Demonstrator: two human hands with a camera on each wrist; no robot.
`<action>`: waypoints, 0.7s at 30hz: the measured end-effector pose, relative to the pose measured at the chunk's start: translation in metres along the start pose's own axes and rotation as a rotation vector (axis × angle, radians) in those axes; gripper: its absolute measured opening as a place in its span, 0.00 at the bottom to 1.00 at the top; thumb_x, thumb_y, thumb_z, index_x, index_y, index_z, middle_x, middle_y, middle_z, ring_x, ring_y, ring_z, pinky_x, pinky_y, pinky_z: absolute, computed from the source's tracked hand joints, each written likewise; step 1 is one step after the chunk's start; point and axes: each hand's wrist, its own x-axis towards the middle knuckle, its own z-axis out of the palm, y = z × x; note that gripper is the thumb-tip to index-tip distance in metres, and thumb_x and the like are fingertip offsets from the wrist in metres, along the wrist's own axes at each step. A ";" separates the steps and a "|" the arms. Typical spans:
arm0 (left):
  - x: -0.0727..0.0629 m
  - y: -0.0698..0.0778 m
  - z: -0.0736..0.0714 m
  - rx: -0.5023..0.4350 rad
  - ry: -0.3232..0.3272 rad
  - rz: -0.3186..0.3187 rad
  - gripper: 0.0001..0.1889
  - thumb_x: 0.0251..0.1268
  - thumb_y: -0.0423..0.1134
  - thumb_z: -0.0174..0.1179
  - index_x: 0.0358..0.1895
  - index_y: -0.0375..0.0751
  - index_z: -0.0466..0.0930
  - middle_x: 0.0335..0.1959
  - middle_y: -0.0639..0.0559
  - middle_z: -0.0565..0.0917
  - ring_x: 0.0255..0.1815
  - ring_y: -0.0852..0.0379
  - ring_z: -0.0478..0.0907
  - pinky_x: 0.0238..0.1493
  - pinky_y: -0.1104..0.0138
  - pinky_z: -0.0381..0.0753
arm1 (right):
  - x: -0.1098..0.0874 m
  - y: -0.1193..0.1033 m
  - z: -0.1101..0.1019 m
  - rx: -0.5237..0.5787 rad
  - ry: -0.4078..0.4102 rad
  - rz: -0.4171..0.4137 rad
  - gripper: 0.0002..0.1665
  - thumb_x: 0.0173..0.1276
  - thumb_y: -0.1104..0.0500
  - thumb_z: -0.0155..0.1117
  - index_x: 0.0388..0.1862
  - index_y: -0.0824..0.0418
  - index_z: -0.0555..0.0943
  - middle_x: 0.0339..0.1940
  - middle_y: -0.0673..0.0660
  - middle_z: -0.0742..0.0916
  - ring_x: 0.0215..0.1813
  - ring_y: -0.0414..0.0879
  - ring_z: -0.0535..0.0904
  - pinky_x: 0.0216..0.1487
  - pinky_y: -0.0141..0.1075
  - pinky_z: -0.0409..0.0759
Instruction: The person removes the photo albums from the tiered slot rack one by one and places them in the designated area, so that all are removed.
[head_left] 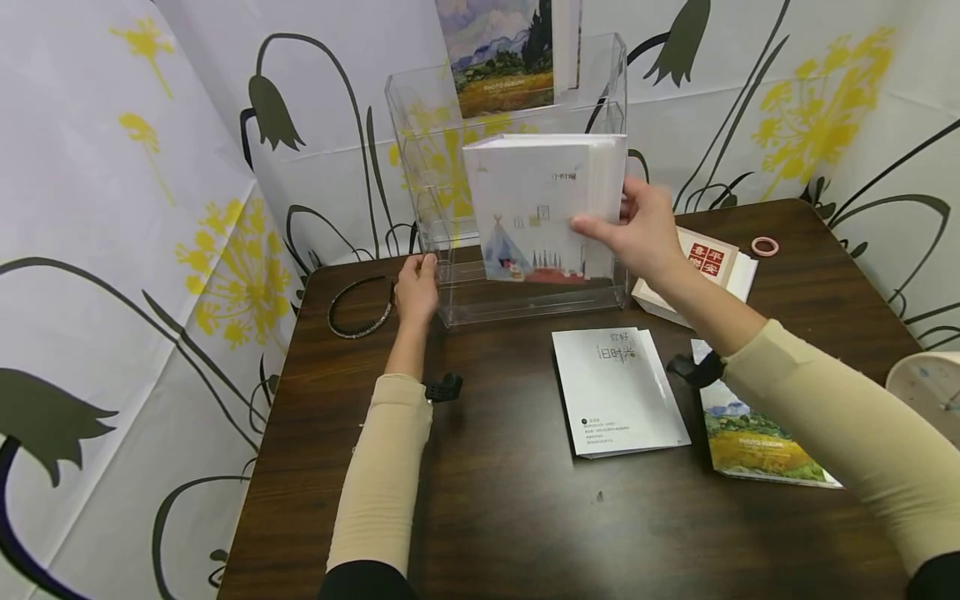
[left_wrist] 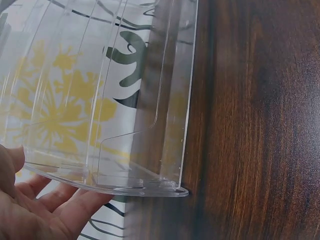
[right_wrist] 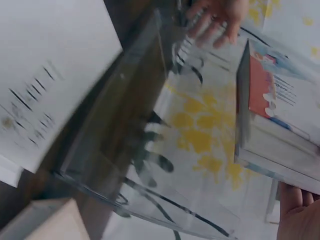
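Facing viewer, long axis unclear, book pinched in right grip, left holding rack

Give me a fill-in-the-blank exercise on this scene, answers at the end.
The right hand holds a white book with a blue ____ pictured on its cover.
The left hand touches the clear rack, which holds a landscape-covered book reading "PHOTO ____".
The small ring on the table is coloured ____.

Missing words: tent; ALBUM; pink.
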 end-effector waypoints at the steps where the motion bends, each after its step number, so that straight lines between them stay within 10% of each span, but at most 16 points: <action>1: 0.000 0.000 0.000 -0.005 -0.004 0.001 0.21 0.76 0.55 0.47 0.59 0.46 0.76 0.48 0.38 0.84 0.51 0.41 0.76 0.58 0.47 0.66 | -0.007 0.003 0.001 -0.013 -0.005 0.047 0.29 0.57 0.60 0.78 0.55 0.68 0.78 0.46 0.65 0.88 0.43 0.50 0.87 0.39 0.36 0.84; 11: 0.000 0.002 -0.001 0.000 -0.008 0.026 0.21 0.76 0.55 0.48 0.58 0.44 0.76 0.47 0.39 0.84 0.50 0.42 0.77 0.59 0.49 0.66 | -0.062 0.038 0.022 -0.040 -0.174 0.430 0.30 0.55 0.57 0.79 0.51 0.70 0.76 0.39 0.67 0.88 0.29 0.48 0.87 0.29 0.40 0.84; 21: -0.001 0.002 -0.001 0.002 -0.015 0.021 0.21 0.77 0.53 0.47 0.59 0.43 0.75 0.48 0.40 0.82 0.52 0.42 0.76 0.60 0.48 0.65 | -0.092 0.056 0.054 -0.109 -0.253 0.570 0.30 0.51 0.51 0.81 0.47 0.66 0.81 0.30 0.57 0.88 0.26 0.43 0.82 0.27 0.34 0.77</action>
